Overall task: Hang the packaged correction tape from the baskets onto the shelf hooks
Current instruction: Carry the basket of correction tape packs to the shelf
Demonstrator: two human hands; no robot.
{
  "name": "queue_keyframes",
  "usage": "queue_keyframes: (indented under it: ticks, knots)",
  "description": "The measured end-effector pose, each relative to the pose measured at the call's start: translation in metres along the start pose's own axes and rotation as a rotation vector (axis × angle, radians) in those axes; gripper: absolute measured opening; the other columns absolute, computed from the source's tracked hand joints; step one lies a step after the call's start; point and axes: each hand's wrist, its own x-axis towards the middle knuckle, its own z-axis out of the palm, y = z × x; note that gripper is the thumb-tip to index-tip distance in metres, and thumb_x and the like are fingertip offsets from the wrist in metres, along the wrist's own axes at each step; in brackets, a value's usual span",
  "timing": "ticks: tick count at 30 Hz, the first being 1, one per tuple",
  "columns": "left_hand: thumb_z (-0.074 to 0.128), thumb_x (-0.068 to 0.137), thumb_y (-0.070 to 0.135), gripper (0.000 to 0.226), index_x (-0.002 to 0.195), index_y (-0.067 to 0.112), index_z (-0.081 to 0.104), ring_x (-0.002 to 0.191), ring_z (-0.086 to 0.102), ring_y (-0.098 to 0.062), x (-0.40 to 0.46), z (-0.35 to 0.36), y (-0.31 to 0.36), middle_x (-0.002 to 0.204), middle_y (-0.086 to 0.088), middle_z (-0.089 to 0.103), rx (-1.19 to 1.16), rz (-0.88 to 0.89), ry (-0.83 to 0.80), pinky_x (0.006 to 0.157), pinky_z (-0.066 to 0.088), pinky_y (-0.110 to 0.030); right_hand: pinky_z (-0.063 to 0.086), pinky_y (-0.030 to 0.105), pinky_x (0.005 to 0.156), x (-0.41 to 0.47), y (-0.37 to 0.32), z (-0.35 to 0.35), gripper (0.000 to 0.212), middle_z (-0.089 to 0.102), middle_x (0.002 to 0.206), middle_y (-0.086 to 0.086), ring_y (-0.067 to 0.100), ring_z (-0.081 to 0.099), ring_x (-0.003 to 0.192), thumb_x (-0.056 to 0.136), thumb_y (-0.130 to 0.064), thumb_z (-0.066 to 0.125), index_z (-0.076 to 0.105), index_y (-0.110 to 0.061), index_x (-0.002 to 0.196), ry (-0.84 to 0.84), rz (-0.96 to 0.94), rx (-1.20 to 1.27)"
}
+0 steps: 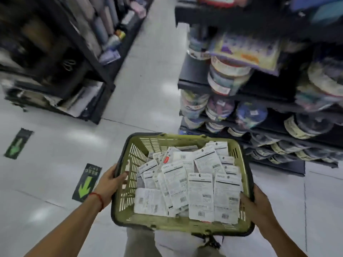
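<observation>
- Both forearms reach forward from the bottom of the view, and I have each hand on 1 side of the green basket (182,226), carried at waist height over pale floor tiles (55,145).
- On the near left, my left hand (109,184) grasps the basket's dark rim, thumb outside and fingers curled in over the slotted wall; a red string (98,198) circles that wrist.
- On the near right, my right hand (257,203) grasps the opposite rim the same way.
- Inside, the correction tape packages (200,193) lie in a loose heap, backs up with barcodes showing, none hung yet.
- Just past the basket, green floor arrows (86,184) point back toward me.
- Farther right, black shelves (269,101) hold round tins and packs; more racks (61,58) stand to the far left. No hooks are visible from here.
- Risk, as I judge it: the heap is loose, so tilting the basket while walking could spill packages, and freeing 1 hand to pick would leave it unbalanced.
</observation>
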Motion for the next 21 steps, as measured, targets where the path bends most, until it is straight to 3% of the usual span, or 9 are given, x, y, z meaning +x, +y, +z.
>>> queue_keyframes:
  ticks: [2, 5, 7, 9, 11, 14, 16, 19, 21]
  knots:
    - [0.06, 0.103, 0.002, 0.031, 0.125, 0.023, 0.066, 0.089, 0.075, -0.048, 0.007, -0.062, 0.026, 0.103, -0.022, 0.078, -0.042, 0.016, 0.033, 0.077, 0.062, -0.065, 0.055, 0.031, 0.069, -0.006, -0.072, 0.04, 0.03, 0.073, 0.105, -0.01, 0.013, 0.069, 0.092, 0.1, -0.006, 0.066, 0.062, -0.029, 0.119, -0.019, -0.05, -0.005]
    - [0.061, 0.101, -0.001, 0.033, 0.123, 0.023, 0.067, 0.085, 0.077, -0.045, 0.031, -0.137, 0.071, 0.102, -0.02, 0.079, -0.113, 0.078, 0.046, 0.072, 0.064, -0.059, 0.057, 0.035, 0.078, -0.016, -0.154, 0.101, 0.023, 0.076, 0.107, -0.004, 0.017, 0.072, 0.096, 0.098, -0.011, 0.072, 0.067, -0.031, 0.107, -0.035, -0.085, 0.056]
    - [0.061, 0.098, -0.007, 0.041, 0.123, 0.025, 0.067, 0.084, 0.078, -0.042, 0.048, -0.179, 0.103, 0.103, -0.018, 0.08, -0.091, 0.109, 0.034, 0.069, 0.064, -0.055, 0.057, 0.034, 0.078, -0.019, -0.194, 0.138, 0.023, 0.075, 0.109, -0.004, 0.016, 0.071, 0.098, 0.096, -0.016, 0.076, 0.068, -0.029, 0.114, -0.006, -0.093, 0.104]
    - [0.059, 0.094, -0.015, 0.05, 0.124, 0.025, 0.066, 0.086, 0.076, -0.046, 0.07, -0.215, 0.137, 0.103, -0.018, 0.079, -0.066, 0.133, 0.02, 0.07, 0.064, -0.059, 0.053, 0.032, 0.075, -0.017, -0.234, 0.173, 0.03, 0.074, 0.111, -0.002, 0.016, 0.069, 0.097, 0.096, -0.019, 0.076, 0.066, -0.027, 0.124, 0.042, -0.094, 0.143]
    - [0.057, 0.094, -0.017, 0.052, 0.124, 0.025, 0.064, 0.088, 0.075, -0.049, 0.099, -0.244, 0.174, 0.101, -0.019, 0.079, -0.06, 0.165, 0.019, 0.071, 0.062, -0.066, 0.054, 0.037, 0.081, -0.002, -0.279, 0.203, 0.038, 0.074, 0.113, -0.003, 0.021, 0.069, 0.103, 0.096, -0.019, 0.077, 0.065, -0.027, 0.131, 0.069, -0.125, 0.17]
    - [0.058, 0.094, -0.016, 0.05, 0.127, 0.02, 0.064, 0.08, 0.077, -0.039, 0.151, -0.271, 0.227, 0.097, -0.016, 0.08, -0.028, 0.204, 0.029, 0.066, 0.064, -0.055, 0.056, 0.043, 0.092, 0.039, -0.34, 0.235, 0.035, 0.076, 0.113, -0.002, 0.025, 0.07, 0.106, 0.095, -0.019, 0.077, 0.066, -0.029, 0.126, 0.11, -0.164, 0.159]
    - [0.059, 0.094, -0.014, 0.051, 0.124, 0.028, 0.066, 0.084, 0.077, -0.04, 0.183, -0.277, 0.265, 0.1, -0.017, 0.078, -0.033, 0.203, 0.032, 0.067, 0.064, -0.054, 0.056, 0.041, 0.088, 0.077, -0.378, 0.248, 0.028, 0.077, 0.109, 0.0, 0.025, 0.071, 0.101, 0.096, -0.016, 0.074, 0.066, -0.029, 0.119, 0.138, -0.176, 0.168]
    - [0.061, 0.091, -0.014, 0.054, 0.116, 0.034, 0.066, 0.091, 0.075, -0.044, 0.227, -0.274, 0.32, 0.106, -0.018, 0.075, -0.033, 0.205, 0.075, 0.072, 0.064, -0.058, 0.053, 0.042, 0.088, 0.142, -0.44, 0.254, 0.032, 0.074, 0.112, 0.001, 0.028, 0.067, 0.104, 0.099, -0.018, 0.069, 0.062, -0.028, 0.128, 0.138, -0.189, 0.116]
    - [0.061, 0.09, -0.013, 0.049, 0.115, 0.029, 0.064, 0.087, 0.077, -0.036, 0.253, -0.266, 0.361, 0.102, -0.014, 0.075, -0.032, 0.22, 0.105, 0.067, 0.064, -0.051, 0.055, 0.046, 0.092, 0.182, -0.48, 0.249, 0.033, 0.073, 0.113, 0.004, 0.03, 0.067, 0.105, 0.1, -0.014, 0.067, 0.061, -0.025, 0.131, 0.12, -0.194, 0.115]
